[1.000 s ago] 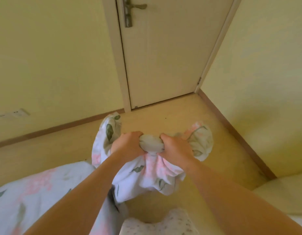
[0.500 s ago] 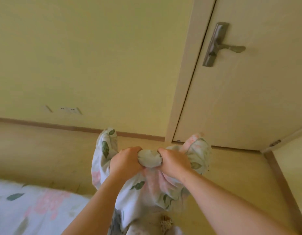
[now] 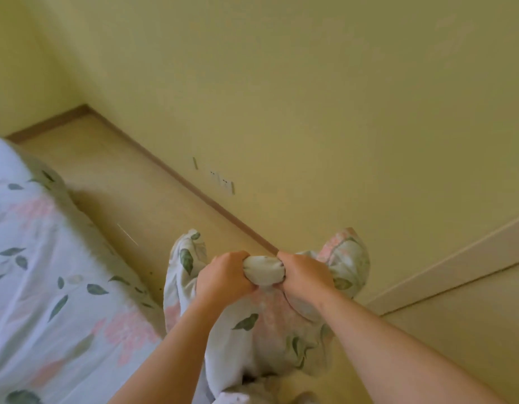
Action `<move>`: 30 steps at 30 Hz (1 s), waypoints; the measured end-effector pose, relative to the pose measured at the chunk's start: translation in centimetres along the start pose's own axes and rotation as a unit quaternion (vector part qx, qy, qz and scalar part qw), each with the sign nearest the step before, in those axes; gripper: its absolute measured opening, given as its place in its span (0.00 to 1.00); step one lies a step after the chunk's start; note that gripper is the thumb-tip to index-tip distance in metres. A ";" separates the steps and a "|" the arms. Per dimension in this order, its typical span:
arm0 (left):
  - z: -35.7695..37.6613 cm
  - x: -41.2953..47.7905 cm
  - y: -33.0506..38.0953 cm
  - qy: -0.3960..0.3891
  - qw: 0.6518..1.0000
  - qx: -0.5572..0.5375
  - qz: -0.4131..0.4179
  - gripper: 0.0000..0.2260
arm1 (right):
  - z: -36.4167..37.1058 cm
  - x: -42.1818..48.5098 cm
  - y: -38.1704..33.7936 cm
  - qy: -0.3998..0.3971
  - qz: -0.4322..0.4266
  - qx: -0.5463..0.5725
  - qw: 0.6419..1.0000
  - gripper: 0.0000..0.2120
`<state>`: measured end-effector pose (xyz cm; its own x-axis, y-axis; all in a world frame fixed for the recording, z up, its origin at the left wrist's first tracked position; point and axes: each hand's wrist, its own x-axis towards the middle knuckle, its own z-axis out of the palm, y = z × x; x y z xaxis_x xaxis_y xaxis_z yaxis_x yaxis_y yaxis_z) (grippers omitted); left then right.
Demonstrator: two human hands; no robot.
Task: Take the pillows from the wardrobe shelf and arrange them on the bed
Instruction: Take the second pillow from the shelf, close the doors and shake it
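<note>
Floral cotton covers the pillow (image 3: 252,325), bunched at its top edge and hanging over the floor (image 3: 130,185) just right of the bed (image 3: 48,287). The left hand (image 3: 223,279) and right hand (image 3: 303,277) each clench a fistful of it, fingers curled tight. Behind the pillow a yellow wall (image 3: 281,97) carries sockets (image 3: 223,182) low down.

The bed (image 3: 48,287), at nine o'clock, carries a floral cover (image 3: 28,228) with green leaves and pink blooms; tan floor (image 3: 130,185) runs beside it.
</note>
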<state>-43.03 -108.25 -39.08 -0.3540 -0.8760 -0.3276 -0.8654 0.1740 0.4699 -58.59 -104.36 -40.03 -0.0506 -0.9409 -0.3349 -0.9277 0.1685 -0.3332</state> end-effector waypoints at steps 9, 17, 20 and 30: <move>-6.5 9.3 -3.7 0.040 0.996 -0.041 -0.071 0.12 | -4.4 13.1 -4.6 -0.027 -0.042 -0.027 0.998 0.06; -12.5 16.2 -8.8 0.100 0.985 -0.040 -0.135 0.14 | -5.6 24.9 -10.4 -0.047 -0.111 -0.042 0.992 0.09; -15.2 20.2 -10.4 0.127 0.979 -0.041 -0.154 0.14 | -6.4 30.4 -12.2 -0.055 -0.129 -0.039 0.989 0.09; -23.6 28.1 -17.0 0.177 0.947 -0.047 -0.262 0.14 | -9.4 44.3 -22.0 -0.085 -0.245 -0.062 0.964 0.10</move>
<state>-29.92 -146.40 -36.90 0.2718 -0.9298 -0.2482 -0.8477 -0.3534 0.3957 -43.92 -152.45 -39.29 0.4573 -0.8347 -0.3069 -0.8617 -0.3307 -0.3848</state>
